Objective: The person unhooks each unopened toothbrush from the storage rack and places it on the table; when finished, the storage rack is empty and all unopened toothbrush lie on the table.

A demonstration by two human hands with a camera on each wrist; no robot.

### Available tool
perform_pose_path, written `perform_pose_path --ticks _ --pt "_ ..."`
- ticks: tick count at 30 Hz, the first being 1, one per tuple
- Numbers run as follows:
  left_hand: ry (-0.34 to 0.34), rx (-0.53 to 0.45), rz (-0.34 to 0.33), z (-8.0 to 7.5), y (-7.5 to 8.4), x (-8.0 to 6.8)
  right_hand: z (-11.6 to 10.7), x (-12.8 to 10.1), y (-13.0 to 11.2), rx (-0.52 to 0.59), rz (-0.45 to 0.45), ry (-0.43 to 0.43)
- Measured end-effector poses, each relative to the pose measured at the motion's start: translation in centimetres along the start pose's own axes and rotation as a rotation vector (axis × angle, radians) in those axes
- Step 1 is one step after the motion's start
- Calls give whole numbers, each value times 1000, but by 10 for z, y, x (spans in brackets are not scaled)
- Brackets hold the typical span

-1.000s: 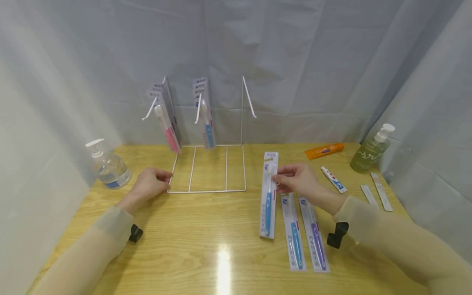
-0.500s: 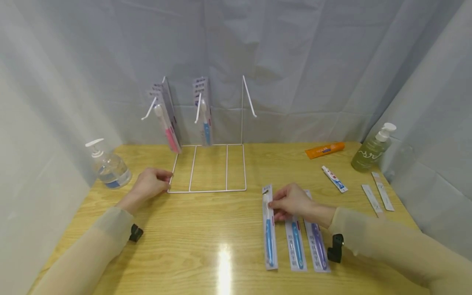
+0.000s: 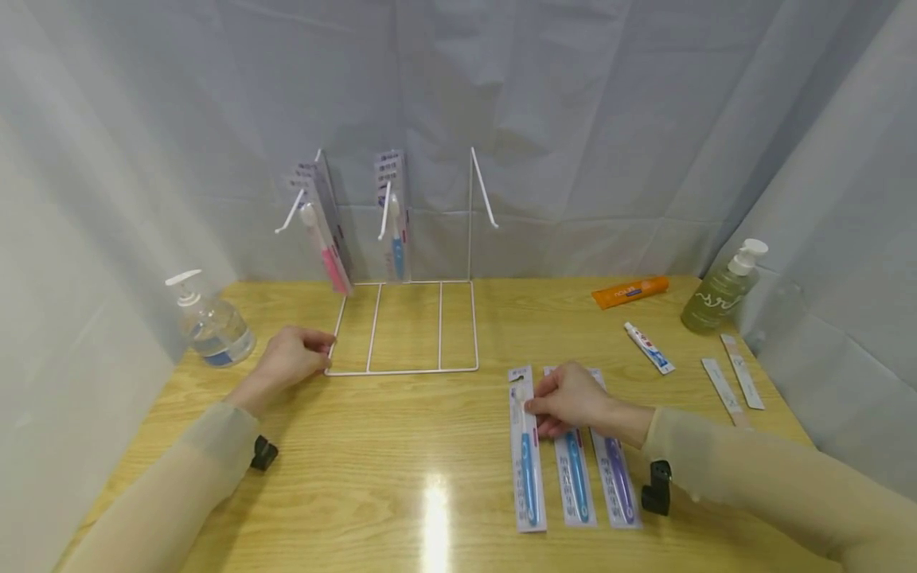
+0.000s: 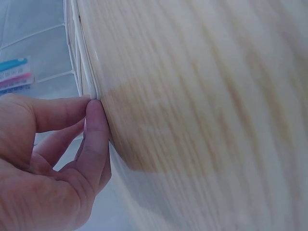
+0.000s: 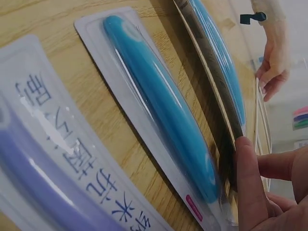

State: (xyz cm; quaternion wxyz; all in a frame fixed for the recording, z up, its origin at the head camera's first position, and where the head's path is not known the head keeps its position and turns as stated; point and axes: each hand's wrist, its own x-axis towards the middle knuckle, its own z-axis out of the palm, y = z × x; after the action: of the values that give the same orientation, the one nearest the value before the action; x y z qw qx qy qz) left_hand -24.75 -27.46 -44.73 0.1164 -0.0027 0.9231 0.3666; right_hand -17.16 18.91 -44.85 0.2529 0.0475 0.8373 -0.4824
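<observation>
My left hand [image 3: 295, 356] pinches the front left corner of a white wire display rack [image 3: 401, 372] between thumb and fingers, as the left wrist view shows close up. With thumb and fingertips my right hand [image 3: 573, 398] holds the edge of a blue toothbrush in its blister pack [image 3: 528, 477]. In the right wrist view this pack [image 5: 219, 62] stands tilted on edge, close over the table. Beside it lie a second packaged blue toothbrush [image 3: 577, 477] and a purple one [image 3: 618, 481], their upper ends partly behind my right hand.
Packaged pink [image 3: 333, 267] and blue [image 3: 398, 255] toothbrushes hang from two rack hooks; the right hook [image 3: 483, 191] is bare. A clear pump bottle [image 3: 218, 330] stands left. An orange tube [image 3: 630, 293], small toothpaste tube [image 3: 648, 348], green pump bottle [image 3: 719, 294] and two slim packets [image 3: 743, 372] are right.
My right hand has brought the blue toothbrush pack down toward the front of the table, beside the other two. The hanging blue pack swings slightly. My left hand stays on the rack corner.
</observation>
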Motion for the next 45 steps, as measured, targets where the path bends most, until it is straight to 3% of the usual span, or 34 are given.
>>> perform_pose_path --ticks 6,10,18,20,23,26,29,32,34,37,41,45 --pt "-8 -8 -11 0 1 -2 -6 -5 0 -36 -59 20" --pt "-1 2 -5 -2 2 -3 -14 -7 -3 -141 -138 33" --pt "16 16 6 -3 4 -7 -25 13 -22 -289 -392 89" --pt "34 22 47 -3 9 -11 -26 22 -29 -308 -427 113" --pt "72 8 137 -4 35 -21 -26 40 -39 -294 -431 109" --pt "149 -36 252 -3 76 -28 -22 60 -50 -228 -396 73" --pt "287 -170 340 5 117 -24 -14 80 -58 -132 -352 35" --pt "408 -351 382 17 144 -9 -5 101 -63 -39 -314 25" --pt "473 -457 397 22 156 5 -2 114 -65 5 -304 31" --pt "552 -494 363 25 163 20 4 126 -67 -1 -298 37" --pt "656 -481 319 27 169 35 11 132 -70 -117 -328 79" --pt "696 -534 296 29 173 48 15 134 -72 -205 -346 158"
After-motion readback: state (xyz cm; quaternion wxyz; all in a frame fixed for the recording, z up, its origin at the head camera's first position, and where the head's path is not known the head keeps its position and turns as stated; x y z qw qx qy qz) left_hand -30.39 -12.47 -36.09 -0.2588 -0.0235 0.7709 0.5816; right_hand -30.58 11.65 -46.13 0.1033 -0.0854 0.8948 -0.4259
